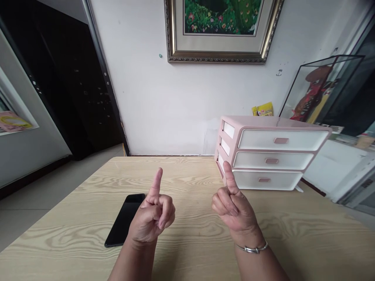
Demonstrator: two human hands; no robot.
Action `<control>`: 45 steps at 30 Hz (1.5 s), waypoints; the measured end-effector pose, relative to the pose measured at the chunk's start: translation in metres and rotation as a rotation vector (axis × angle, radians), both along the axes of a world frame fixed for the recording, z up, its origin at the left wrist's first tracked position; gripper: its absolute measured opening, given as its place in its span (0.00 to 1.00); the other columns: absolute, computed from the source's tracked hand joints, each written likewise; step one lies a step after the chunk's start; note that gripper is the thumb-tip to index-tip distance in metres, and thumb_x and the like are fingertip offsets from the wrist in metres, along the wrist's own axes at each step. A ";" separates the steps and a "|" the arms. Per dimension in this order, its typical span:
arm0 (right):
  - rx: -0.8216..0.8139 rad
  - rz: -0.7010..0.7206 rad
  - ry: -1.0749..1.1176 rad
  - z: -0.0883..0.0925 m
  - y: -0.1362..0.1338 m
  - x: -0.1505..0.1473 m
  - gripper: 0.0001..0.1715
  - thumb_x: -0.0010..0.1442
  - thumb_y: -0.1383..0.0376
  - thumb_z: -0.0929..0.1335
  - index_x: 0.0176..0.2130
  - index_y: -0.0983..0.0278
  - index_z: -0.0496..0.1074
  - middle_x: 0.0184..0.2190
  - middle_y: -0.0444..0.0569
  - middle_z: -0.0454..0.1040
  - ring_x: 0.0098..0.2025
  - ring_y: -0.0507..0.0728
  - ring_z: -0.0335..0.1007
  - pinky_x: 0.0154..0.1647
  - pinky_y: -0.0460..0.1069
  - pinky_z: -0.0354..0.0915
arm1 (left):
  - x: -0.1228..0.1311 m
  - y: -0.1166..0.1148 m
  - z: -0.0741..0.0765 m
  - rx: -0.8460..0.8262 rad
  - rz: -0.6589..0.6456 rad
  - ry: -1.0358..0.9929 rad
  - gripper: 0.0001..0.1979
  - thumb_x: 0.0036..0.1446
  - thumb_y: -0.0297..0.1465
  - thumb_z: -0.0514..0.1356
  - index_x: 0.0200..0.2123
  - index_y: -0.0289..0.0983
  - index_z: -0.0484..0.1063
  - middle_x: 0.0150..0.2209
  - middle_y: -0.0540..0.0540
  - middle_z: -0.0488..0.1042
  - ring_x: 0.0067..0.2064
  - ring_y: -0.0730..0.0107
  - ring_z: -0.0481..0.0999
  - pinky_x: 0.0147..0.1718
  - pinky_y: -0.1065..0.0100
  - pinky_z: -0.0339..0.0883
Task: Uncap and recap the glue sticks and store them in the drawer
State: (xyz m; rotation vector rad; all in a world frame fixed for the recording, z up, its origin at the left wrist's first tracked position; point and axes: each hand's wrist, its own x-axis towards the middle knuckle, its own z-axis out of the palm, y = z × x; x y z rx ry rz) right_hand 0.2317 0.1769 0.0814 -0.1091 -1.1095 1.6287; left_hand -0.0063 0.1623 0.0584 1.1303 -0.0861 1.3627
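My left hand (152,215) is raised above the table, its index finger pointing up and the other fingers curled in, with nothing held. Behind it and to its left, a black tablet or large phone (124,220) lies on the wooden table, partly covered by the hand. My right hand (234,206) makes the same shape, index finger up and the rest folded, also holding nothing. A silver bracelet (252,249) circles the right wrist. Beyond the right fingertip stands a pink and white drawer unit (272,121) with three closed drawers.
The wooden table (193,242) reaches back to a white wall, where a framed picture (216,56) hangs. A yellow packet (263,109) shows behind the drawer unit. At right is a glass case (318,91) with a figure inside; a dark doorway (58,78) lies at left.
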 end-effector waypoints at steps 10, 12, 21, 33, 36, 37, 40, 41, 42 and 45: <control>-0.010 -0.010 -0.067 -0.004 -0.002 -0.001 0.48 0.61 0.71 0.69 0.71 0.38 0.55 0.13 0.31 0.51 0.18 0.49 0.34 0.20 0.44 0.45 | 0.001 -0.004 0.003 -0.023 0.031 0.042 0.49 0.53 0.16 0.52 0.74 0.57 0.45 0.19 0.56 0.62 0.19 0.77 0.48 0.19 0.82 0.58; -0.011 -0.017 -0.067 -0.004 -0.001 -0.001 0.49 0.60 0.71 0.69 0.71 0.38 0.55 0.13 0.31 0.51 0.18 0.49 0.34 0.21 0.44 0.45 | 0.001 -0.004 0.002 -0.021 0.033 0.044 0.49 0.54 0.16 0.51 0.74 0.57 0.44 0.19 0.56 0.62 0.19 0.77 0.48 0.19 0.82 0.58; -0.024 -0.036 -0.071 -0.003 -0.002 -0.001 0.52 0.59 0.71 0.70 0.73 0.42 0.51 0.13 0.31 0.51 0.19 0.50 0.35 0.21 0.45 0.45 | 0.001 -0.002 -0.001 -0.029 0.036 0.052 0.50 0.52 0.15 0.50 0.74 0.56 0.43 0.20 0.55 0.65 0.19 0.77 0.49 0.19 0.81 0.57; -0.044 -0.080 -0.126 -0.006 -0.002 0.002 0.53 0.59 0.67 0.71 0.73 0.40 0.49 0.14 0.30 0.51 0.19 0.50 0.34 0.22 0.46 0.45 | 0.001 -0.004 0.000 -0.062 0.054 0.088 0.51 0.54 0.16 0.52 0.74 0.57 0.40 0.20 0.56 0.64 0.20 0.77 0.50 0.20 0.81 0.57; -0.053 -0.091 -0.140 -0.005 -0.002 0.002 0.55 0.58 0.66 0.71 0.74 0.41 0.47 0.13 0.30 0.51 0.18 0.50 0.34 0.22 0.46 0.44 | 0.001 -0.004 -0.002 -0.062 0.051 0.090 0.51 0.54 0.16 0.52 0.74 0.57 0.40 0.20 0.56 0.65 0.20 0.77 0.50 0.20 0.81 0.57; -0.050 -0.088 -0.138 -0.005 -0.002 0.001 0.55 0.58 0.66 0.71 0.74 0.41 0.47 0.13 0.30 0.51 0.18 0.50 0.34 0.22 0.46 0.44 | 0.001 -0.003 -0.002 -0.063 0.050 0.089 0.51 0.53 0.16 0.52 0.74 0.57 0.40 0.20 0.56 0.65 0.20 0.77 0.50 0.20 0.81 0.57; -0.034 -0.062 -0.112 -0.003 -0.002 0.000 0.55 0.57 0.68 0.70 0.74 0.41 0.46 0.13 0.30 0.51 0.18 0.50 0.34 0.21 0.46 0.44 | 0.001 -0.002 -0.003 -0.069 0.046 0.091 0.51 0.52 0.15 0.52 0.74 0.57 0.42 0.20 0.56 0.66 0.20 0.77 0.49 0.20 0.81 0.56; -0.033 -0.056 -0.104 -0.003 -0.002 -0.001 0.56 0.57 0.69 0.70 0.74 0.42 0.46 0.13 0.30 0.51 0.19 0.50 0.34 0.21 0.46 0.43 | 0.000 -0.002 -0.003 -0.073 0.045 0.091 0.52 0.51 0.15 0.52 0.74 0.57 0.43 0.20 0.56 0.66 0.19 0.77 0.49 0.19 0.81 0.56; -0.035 -0.054 -0.099 -0.003 -0.002 -0.002 0.56 0.57 0.69 0.70 0.74 0.42 0.46 0.13 0.30 0.51 0.19 0.50 0.34 0.21 0.46 0.43 | 0.000 -0.002 -0.003 -0.081 0.045 0.093 0.52 0.51 0.15 0.52 0.74 0.57 0.43 0.20 0.56 0.66 0.20 0.77 0.49 0.19 0.81 0.56; -0.052 -0.064 -0.104 -0.002 -0.001 -0.004 0.56 0.55 0.70 0.70 0.74 0.44 0.47 0.13 0.29 0.51 0.18 0.50 0.33 0.21 0.46 0.42 | -0.001 -0.001 -0.003 -0.119 0.050 0.103 0.52 0.51 0.15 0.53 0.74 0.58 0.41 0.20 0.56 0.67 0.20 0.77 0.50 0.20 0.81 0.55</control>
